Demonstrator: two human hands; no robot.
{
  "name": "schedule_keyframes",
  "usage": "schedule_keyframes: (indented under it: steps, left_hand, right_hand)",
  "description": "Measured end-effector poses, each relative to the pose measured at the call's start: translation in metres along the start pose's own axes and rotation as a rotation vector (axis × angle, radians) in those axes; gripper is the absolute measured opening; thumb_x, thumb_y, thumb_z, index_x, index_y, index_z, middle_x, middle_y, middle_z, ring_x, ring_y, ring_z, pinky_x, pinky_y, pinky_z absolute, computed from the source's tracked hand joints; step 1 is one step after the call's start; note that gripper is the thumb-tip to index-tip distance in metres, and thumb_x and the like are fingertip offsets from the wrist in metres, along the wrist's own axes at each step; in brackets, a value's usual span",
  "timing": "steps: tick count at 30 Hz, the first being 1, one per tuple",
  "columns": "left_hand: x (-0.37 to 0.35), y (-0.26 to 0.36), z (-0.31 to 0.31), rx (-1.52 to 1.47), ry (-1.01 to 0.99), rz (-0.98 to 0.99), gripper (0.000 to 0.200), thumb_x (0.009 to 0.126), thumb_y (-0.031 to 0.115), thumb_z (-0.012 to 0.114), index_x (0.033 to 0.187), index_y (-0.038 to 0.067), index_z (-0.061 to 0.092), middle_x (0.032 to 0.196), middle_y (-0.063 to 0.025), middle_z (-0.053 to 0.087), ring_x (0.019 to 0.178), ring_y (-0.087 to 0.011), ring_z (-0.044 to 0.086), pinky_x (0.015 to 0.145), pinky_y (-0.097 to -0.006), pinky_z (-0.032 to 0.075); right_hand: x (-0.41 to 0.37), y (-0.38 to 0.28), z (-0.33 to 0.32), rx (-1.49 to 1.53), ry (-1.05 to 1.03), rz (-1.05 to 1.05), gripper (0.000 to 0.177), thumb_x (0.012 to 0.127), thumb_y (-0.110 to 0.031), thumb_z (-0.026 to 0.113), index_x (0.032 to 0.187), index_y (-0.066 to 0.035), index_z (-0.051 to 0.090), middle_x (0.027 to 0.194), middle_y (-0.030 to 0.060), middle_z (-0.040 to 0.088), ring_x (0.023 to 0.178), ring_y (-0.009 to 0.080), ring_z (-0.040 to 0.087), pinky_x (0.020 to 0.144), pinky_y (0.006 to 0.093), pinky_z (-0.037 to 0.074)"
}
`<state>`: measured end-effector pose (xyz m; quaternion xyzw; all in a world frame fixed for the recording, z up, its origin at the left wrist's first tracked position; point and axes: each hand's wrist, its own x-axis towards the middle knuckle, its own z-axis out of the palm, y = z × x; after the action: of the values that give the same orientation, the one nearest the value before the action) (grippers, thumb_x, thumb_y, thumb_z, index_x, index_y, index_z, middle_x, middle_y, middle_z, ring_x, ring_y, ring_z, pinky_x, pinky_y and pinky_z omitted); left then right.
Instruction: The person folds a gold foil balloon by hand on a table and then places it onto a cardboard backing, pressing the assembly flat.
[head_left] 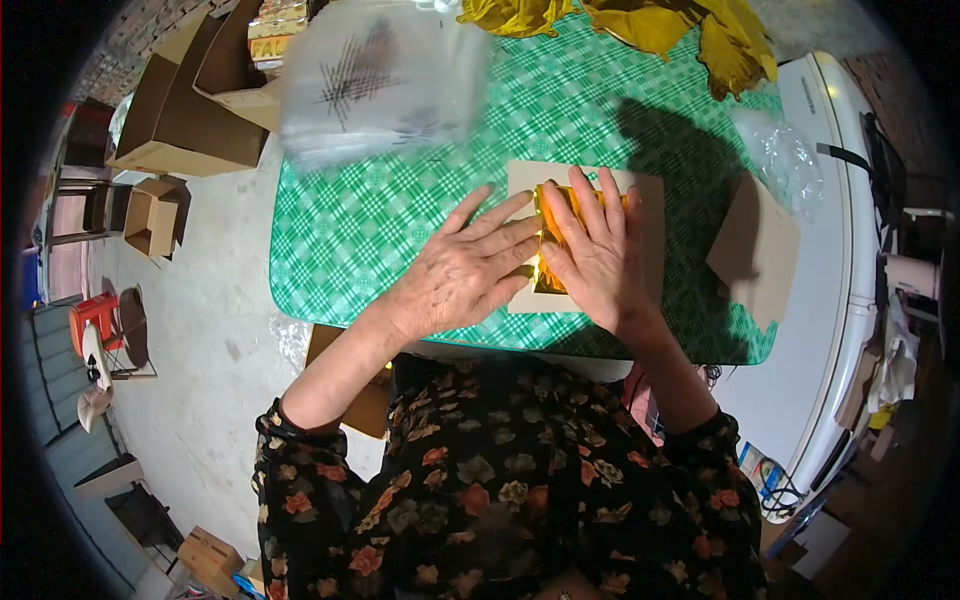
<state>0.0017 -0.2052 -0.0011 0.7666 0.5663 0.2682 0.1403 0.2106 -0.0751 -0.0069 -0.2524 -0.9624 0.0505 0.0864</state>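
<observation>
A shiny gold foil sheet (552, 281) lies on a piece of tan cardboard (648, 235) on the green checked tablecloth (370, 240). My right hand (598, 250) rests flat over the foil, fingers stretched out and slightly apart, covering much of it. Beside it, my left hand (465, 262) spreads its fingers, with the fingertips at the foil's left edge. Neither hand grips anything. Whether the foil is a single sheet or a stack is hidden under the right hand.
A stack in clear plastic (385, 85) stands at the table's back left. Crumpled yellow-gold foil (650, 25) lies at the back. Another cardboard piece (755, 250) and clear plastic wrap (780, 155) are to the right, near a white appliance (825, 250). Open cardboard boxes (190, 120) stand left.
</observation>
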Motion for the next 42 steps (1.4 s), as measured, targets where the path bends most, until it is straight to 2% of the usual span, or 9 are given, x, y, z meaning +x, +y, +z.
schedule_keyframes:
  steps: [4, 15, 25, 30, 34, 42]
  left_hand:
    - [-0.003, 0.003, -0.002, 0.086, -0.039, 0.015, 0.048, 0.103, 0.030, 0.067, 0.141, 0.002, 0.070, 0.159, -0.0102, 0.059, 0.160, -0.0323, 0.038, 0.134, -0.0591, 0.020]
    - [-0.012, 0.007, 0.000, 0.102, -0.073, -0.019, 0.054, 0.106, 0.034, 0.062, 0.150, 0.004, 0.063, 0.165, -0.0082, 0.053, 0.162, -0.0310, 0.034, 0.135, -0.0588, 0.016]
    - [-0.007, -0.002, -0.013, 0.119, -0.101, 0.023, 0.053, 0.105, 0.032, 0.064, 0.151, 0.007, 0.062, 0.166, -0.0079, 0.052, 0.162, -0.0304, 0.034, 0.135, -0.0584, 0.016]
    - [-0.006, -0.006, -0.010, 0.154, -0.050, -0.021, 0.057, 0.103, 0.032, 0.066, 0.155, 0.009, 0.059, 0.166, -0.0078, 0.052, 0.162, -0.0292, 0.034, 0.135, -0.0580, 0.018]
    - [-0.004, -0.004, -0.007, 0.182, -0.068, -0.026, 0.057, 0.105, 0.034, 0.063, 0.156, 0.009, 0.057, 0.167, -0.0076, 0.050, 0.162, -0.0280, 0.034, 0.135, -0.0577, 0.018]
    - [0.000, -0.002, -0.009, 0.161, -0.069, -0.018, 0.054, 0.106, 0.033, 0.060, 0.153, 0.007, 0.060, 0.166, -0.0074, 0.052, 0.162, -0.0277, 0.034, 0.135, -0.0574, 0.017]
  right_hand:
    - [0.000, 0.000, 0.000, 0.006, 0.007, -0.009, 0.064, 0.104, -0.044, 0.064, 0.162, -0.019, 0.050, 0.168, 0.0174, 0.040, 0.156, 0.0460, 0.028, 0.125, 0.0693, 0.021]
    - [0.000, -0.001, 0.003, 0.007, 0.044, -0.015, 0.066, 0.101, -0.045, 0.067, 0.160, -0.020, 0.052, 0.166, 0.0179, 0.041, 0.153, 0.0468, 0.031, 0.124, 0.0701, 0.023]
    - [0.000, 0.000, 0.003, 0.020, 0.027, -0.016, 0.068, 0.101, -0.046, 0.068, 0.161, -0.020, 0.051, 0.167, 0.0187, 0.039, 0.155, 0.0480, 0.029, 0.124, 0.0719, 0.020]
    - [0.000, 0.000, 0.005, 0.054, 0.011, 0.007, 0.075, 0.102, -0.046, 0.066, 0.165, -0.012, 0.043, 0.169, 0.0182, 0.037, 0.156, 0.0475, 0.026, 0.125, 0.0719, 0.019]
    - [0.000, 0.000, 0.007, 0.066, 0.011, 0.026, 0.076, 0.103, -0.044, 0.065, 0.165, -0.007, 0.040, 0.169, 0.0176, 0.037, 0.158, 0.0460, 0.025, 0.125, 0.0717, 0.019]
    - [-0.001, -0.001, 0.006, 0.007, 0.001, 0.017, 0.071, 0.105, -0.043, 0.063, 0.165, -0.010, 0.041, 0.170, 0.0166, 0.036, 0.159, 0.0454, 0.024, 0.125, 0.0716, 0.019]
